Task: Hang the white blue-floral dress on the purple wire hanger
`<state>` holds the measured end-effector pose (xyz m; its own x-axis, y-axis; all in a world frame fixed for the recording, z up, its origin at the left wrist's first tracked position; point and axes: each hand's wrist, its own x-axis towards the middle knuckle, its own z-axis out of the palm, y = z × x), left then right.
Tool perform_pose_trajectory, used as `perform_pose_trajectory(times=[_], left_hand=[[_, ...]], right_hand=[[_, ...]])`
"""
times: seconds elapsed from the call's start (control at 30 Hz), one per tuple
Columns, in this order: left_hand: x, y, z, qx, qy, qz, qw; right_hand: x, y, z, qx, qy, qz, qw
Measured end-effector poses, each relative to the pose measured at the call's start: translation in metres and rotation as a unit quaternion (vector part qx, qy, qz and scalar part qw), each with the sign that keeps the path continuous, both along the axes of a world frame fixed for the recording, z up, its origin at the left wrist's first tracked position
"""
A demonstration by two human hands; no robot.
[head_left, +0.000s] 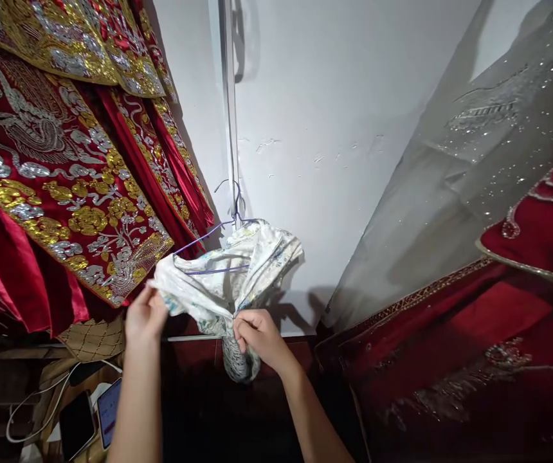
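A white garment (238, 270) with a pale blue floral print hangs bunched on a thin purple wire hanger (209, 241), in front of a white wall. My left hand (145, 315) pinches the garment's left edge, near the hanger's end. My right hand (257, 337) is closed around the gathered cloth lower down, where it narrows into a twisted bundle. The hanger's hook (236, 199) sits beside a thin vertical metal strip on the wall.
Red robes with gold and silver embroidery (64, 167) hang at the left. A grey sequined garment (474, 161) and red embroidered cloth (522, 308) fill the right. Two phones (90, 418) with white cables lie at the lower left. A dark cabinet top (194, 360) is below.
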<state>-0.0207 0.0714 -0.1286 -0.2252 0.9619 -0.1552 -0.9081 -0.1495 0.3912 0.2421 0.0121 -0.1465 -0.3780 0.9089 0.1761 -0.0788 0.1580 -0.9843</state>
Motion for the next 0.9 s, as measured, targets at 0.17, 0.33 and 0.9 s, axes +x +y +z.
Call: perform_pose_trajectory(times=[0.17,0.33,0.9], left_hand=[[0.049,-0.025,-0.080,-0.104,0.089,-0.014,0.991],[0.074,-0.035,-0.089,-0.074,0.380,-0.095,0.917],[0.138,-0.133,0.051,0.251,0.655,-0.222,0.677]], right_hand=[[0.021,-0.013,-0.011,-0.044,0.033,-0.003,0.998],[0.062,-0.024,-0.008,-0.070,-0.045,0.027,0.996],[0.020,-0.024,-0.028,-0.201,0.132,-0.035,0.970]])
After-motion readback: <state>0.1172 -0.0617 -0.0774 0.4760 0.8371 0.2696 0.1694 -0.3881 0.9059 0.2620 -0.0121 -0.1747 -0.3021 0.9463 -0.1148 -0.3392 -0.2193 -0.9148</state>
